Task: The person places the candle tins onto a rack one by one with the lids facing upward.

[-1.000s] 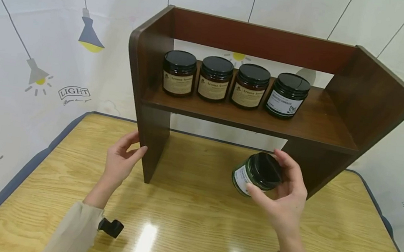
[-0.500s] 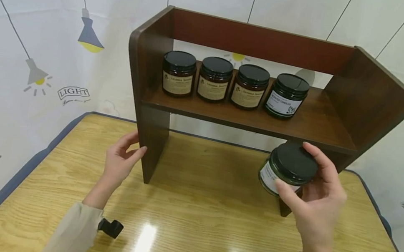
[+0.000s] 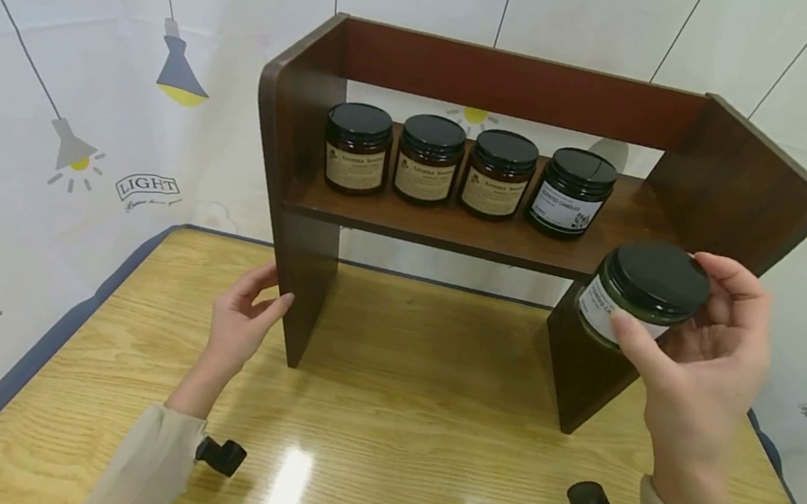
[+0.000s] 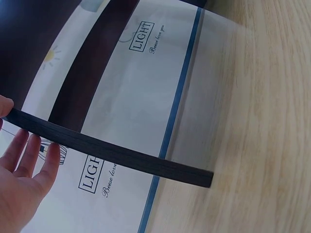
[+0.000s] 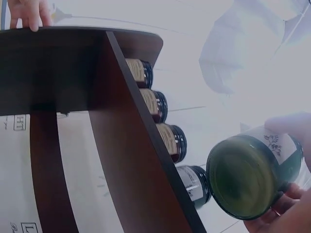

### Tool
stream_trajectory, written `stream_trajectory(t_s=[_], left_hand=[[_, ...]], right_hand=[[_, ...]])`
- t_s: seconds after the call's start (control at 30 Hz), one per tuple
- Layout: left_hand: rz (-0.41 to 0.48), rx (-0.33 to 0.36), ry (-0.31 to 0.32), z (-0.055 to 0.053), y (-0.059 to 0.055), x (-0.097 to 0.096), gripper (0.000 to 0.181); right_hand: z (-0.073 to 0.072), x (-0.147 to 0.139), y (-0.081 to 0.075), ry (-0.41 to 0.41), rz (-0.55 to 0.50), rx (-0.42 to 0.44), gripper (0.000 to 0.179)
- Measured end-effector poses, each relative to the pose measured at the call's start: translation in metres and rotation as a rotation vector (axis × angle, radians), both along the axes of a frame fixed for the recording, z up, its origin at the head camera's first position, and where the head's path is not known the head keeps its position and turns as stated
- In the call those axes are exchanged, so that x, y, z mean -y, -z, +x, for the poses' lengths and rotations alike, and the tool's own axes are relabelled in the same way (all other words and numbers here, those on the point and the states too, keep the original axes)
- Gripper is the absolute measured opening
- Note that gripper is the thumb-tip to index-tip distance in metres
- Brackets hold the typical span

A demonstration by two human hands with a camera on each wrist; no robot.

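My right hand [image 3: 718,366] grips a green glass candle jar [image 3: 603,314] with a black lid and white label, thumb on the label. The jar hangs in front of the shelf board's right end, slightly tilted; its green base faces the right wrist view. My left hand [image 3: 240,320] pinches the front edge of the left side panel of a dark wooden shelf [image 3: 436,235], thumb on one face and fingers [image 4: 47,170] on the other. On the board stand several lidded jars in a row: amber ones [image 3: 355,166] with beige labels and a green candle jar [image 3: 568,205] with a white label.
The shelf's right side panel [image 3: 741,176] rises beside the held jar. Below, the shelf stands on a light wood table [image 3: 386,452] with a blue edge. A white printed curtain [image 3: 234,29] surrounds the back and sides.
My right hand has lifted the green candle jar up and to the right, from under the shelf board to its front at board height. The left hand stays on the side panel.
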State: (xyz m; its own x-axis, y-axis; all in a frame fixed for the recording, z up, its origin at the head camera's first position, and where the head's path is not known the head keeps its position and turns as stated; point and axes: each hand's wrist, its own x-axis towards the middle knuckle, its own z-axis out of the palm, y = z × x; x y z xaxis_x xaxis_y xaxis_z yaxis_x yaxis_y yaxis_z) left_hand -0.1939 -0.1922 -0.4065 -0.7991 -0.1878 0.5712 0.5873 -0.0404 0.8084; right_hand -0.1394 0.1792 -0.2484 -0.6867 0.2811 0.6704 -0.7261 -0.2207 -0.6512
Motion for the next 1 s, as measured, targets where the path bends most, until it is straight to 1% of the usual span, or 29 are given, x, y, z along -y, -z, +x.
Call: stream_trajectory(t_s=[0.07, 0.17, 0.33, 0.5, 0.73, 1.0], left_hand=[[0.002, 0.001, -0.001, 0.0, 0.0, 0.0, 0.042], [0.004, -0.002, 0.003, 0.0, 0.0, 0.0, 0.042], [0.0, -0.002, 0.004, 0.0, 0.0, 0.0, 0.04], [-0.001, 0.008, 0.0, 0.0, 0.0, 0.0, 0.039], [-0.004, -0.006, 0.006, -0.001, 0.001, 0.0, 0.04], [0.004, -0.007, 0.0, -0.001, 0.0, 0.0, 0.04]], right_hand=[[-0.003, -0.002, -0.004, 0.011, -0.003, 0.013, 0.064], [-0.01, -0.005, -0.008, 0.041, 0.02, 0.018, 0.062], [-0.02, -0.009, -0.012, 0.074, 0.019, 0.068, 0.062], [-0.028, -0.012, -0.015, 0.103, 0.045, 0.108, 0.06], [-0.038, -0.018, -0.016, 0.116, 0.079, 0.153, 0.059], [-0.047, -0.024, -0.017, 0.165, 0.154, 0.226, 0.059]])
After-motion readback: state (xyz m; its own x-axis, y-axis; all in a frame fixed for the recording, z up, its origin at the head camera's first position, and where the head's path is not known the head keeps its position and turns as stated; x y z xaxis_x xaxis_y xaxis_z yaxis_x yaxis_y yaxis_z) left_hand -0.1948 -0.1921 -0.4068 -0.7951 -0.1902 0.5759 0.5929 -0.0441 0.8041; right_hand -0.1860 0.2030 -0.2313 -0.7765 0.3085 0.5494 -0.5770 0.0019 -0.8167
